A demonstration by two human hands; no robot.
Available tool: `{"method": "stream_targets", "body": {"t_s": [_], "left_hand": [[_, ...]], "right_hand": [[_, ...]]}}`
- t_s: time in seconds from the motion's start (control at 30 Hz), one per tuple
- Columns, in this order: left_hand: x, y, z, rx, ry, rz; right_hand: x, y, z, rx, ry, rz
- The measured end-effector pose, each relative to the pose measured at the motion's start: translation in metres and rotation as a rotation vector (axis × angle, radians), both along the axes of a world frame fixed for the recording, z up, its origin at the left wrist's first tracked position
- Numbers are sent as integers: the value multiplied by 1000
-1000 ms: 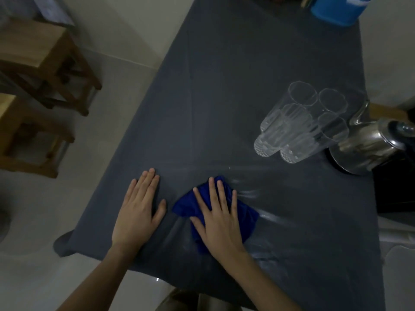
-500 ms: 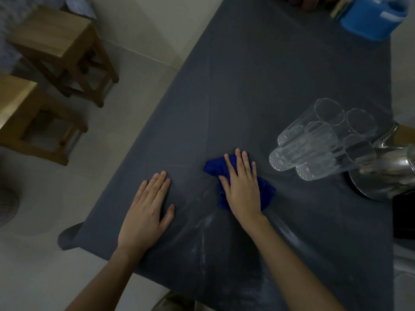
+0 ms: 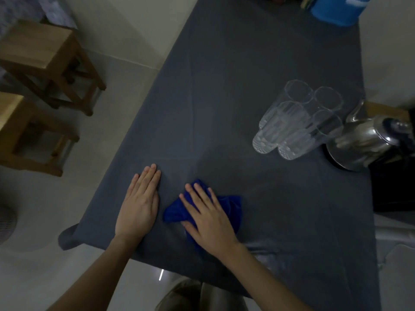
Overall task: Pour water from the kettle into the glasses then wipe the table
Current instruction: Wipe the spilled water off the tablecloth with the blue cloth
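Observation:
A blue cloth [image 3: 231, 208] lies bunched on the dark grey tablecloth [image 3: 224, 86] near the front edge. My right hand [image 3: 207, 217] presses flat on the cloth with straight fingers. My left hand [image 3: 140, 204] rests flat on the tablecloth just left of it, fingers together. Several clear ribbed glasses [image 3: 294, 122] stand in a cluster at the right. A shiny steel kettle [image 3: 368, 142] sits right of the glasses, its spout toward them. A faint wet sheen shows on the tablecloth near the front edge.
A blue container [image 3: 334, 9] stands at the table's far end. Two wooden stools [image 3: 47, 61] are on the tiled floor to the left. A dark object [image 3: 395, 187] lies at the table's right edge by the kettle.
My right hand has slid the blue cloth back toward me and to the left, close to my left hand. The left hand has stayed flat in place.

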State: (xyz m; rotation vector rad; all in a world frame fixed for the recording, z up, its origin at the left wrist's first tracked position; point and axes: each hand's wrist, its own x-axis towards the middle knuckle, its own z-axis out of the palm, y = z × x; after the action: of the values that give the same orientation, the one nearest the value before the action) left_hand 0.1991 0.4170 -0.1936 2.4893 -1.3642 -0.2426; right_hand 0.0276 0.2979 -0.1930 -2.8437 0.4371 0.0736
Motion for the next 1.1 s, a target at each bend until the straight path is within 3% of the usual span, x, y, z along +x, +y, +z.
{"method": "stream_targets", "body": {"t_s": [0.27,0.47,0.57,0.67,0.83,1.0,1.1], "left_hand": [[0,2,0,5,-11,-11],[-2,1,0,12,-31,-8],[-2,1,0,12,-36,-13],[-2,0,0,6,-31,-14],[-4,0,1,-9,-23,-12],[-4,-2,1,-1,-22,1],[-3,-2,1,4,-21,3]], "right_hand": [[-58,15,2,-45,62,159],[-159,-28,4,-100,66,119],[-215,-63,8,-138,109,-86],[-262,-82,12,-114,135,-428],[-270,-89,3,-65,1,-844],[-233,-78,-4,-6,-105,-1065],[-197,-64,0,4,-72,-1062]]}}
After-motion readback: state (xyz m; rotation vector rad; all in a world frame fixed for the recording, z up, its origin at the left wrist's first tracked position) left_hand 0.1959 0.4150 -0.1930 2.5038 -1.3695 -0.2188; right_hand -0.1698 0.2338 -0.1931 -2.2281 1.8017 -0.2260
